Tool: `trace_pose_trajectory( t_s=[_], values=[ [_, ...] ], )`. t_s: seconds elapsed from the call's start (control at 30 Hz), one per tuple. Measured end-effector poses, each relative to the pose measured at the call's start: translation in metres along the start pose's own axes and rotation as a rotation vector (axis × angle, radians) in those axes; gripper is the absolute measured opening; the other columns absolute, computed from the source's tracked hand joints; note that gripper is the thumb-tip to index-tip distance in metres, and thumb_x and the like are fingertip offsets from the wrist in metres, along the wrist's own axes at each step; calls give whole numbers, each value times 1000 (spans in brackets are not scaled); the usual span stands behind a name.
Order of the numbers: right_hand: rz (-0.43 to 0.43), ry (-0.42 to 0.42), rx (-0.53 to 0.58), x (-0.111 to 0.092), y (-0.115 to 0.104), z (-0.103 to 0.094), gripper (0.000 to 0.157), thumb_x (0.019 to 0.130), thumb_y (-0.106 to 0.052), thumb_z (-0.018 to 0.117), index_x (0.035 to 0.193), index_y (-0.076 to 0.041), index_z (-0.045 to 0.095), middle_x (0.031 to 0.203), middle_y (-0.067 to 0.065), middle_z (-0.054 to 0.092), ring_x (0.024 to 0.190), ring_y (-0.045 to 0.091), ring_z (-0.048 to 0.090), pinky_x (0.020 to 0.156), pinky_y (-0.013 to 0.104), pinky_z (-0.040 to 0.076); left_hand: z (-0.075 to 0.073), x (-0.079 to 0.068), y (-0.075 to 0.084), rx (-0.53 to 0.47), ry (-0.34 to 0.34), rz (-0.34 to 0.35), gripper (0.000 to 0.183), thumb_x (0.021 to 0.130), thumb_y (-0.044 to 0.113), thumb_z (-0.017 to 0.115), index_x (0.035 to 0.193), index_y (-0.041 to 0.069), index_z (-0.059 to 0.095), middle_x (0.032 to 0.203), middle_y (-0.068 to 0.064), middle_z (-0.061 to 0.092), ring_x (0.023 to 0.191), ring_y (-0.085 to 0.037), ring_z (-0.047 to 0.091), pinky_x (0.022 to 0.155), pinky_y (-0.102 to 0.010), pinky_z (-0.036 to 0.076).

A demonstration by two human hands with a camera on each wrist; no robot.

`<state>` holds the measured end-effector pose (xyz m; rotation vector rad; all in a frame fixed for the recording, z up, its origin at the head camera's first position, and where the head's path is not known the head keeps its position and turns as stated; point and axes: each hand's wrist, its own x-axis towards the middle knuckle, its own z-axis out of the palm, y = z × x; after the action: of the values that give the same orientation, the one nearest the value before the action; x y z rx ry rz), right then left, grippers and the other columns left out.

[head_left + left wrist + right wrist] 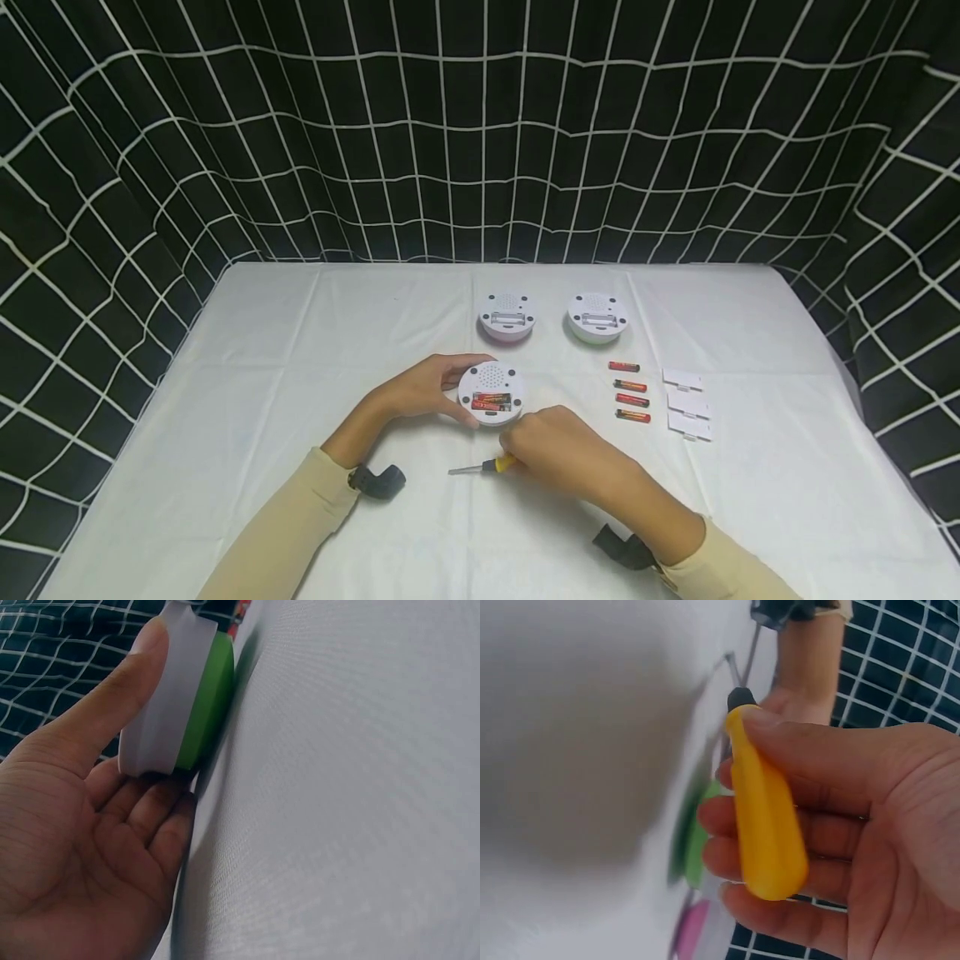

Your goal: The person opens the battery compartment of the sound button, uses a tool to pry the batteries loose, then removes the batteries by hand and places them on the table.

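Note:
My left hand (420, 387) holds a round white battery-powered device (491, 373) by its left side, the thumb along its edge. Its underside faces up on the white cloth, and two red batteries (491, 402) lie in its uncovered compartment. Its green part (206, 705) shows against the cloth in the left wrist view. My right hand (562, 446) grips a screwdriver (769, 817) by its yellow handle, just below and right of the device. The screwdriver's metal shaft (465, 471) points left, apart from the device.
Two similar devices, one pink-edged (507, 315) and one green-edged (597, 317), stand upside down behind, their battery compartments uncovered. To the right lie several red batteries (632, 400) in a column and three white covers (687, 406). A black gridded curtain (480, 150) surrounds the table.

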<state>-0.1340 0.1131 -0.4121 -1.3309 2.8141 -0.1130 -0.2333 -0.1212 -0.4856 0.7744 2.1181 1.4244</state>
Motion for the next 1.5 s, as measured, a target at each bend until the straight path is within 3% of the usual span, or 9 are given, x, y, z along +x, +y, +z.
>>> trace_pose_trajectory(
  t_s=[0.33, 1.07, 1.3, 1.5],
  values=[
    [-17, -41, 25, 4, -4, 14, 19, 81, -17, 84, 73, -20, 68, 62, -12, 50, 56, 8, 42, 57, 28, 49, 1, 0, -1, -9, -5, 3, 96, 71, 13, 93, 154, 13, 44, 148, -2, 56, 137, -16, 50, 118, -32, 36],
    [-20, -41, 20, 6, -5, 18, 19, 82, -21, 84, 74, -20, 67, 61, -12, 47, 54, 8, 41, 53, 28, 44, 1, 0, 1, -8, -2, 7, 95, 72, 11, 93, 154, 12, 44, 149, -4, 55, 138, -17, 50, 118, -32, 36],
    [-11, 28, 45, 7, 2, 11, 30, 87, -27, 78, 67, -23, 57, 59, -14, 46, 53, 7, 41, 51, 29, 44, 0, 0, 2, -11, 3, 25, 96, 71, 10, 93, 153, 11, 44, 151, -3, 53, 139, -17, 48, 120, -32, 32],
    [14, 101, 66, 8, 10, 0, 15, 88, -24, 79, 76, -21, 70, 68, -13, 60, 57, 7, 47, 54, 27, 44, 0, -1, 1, -6, -3, 21, 95, 72, 11, 93, 153, 13, 44, 150, -3, 54, 138, -17, 49, 120, -34, 33]
  ],
)
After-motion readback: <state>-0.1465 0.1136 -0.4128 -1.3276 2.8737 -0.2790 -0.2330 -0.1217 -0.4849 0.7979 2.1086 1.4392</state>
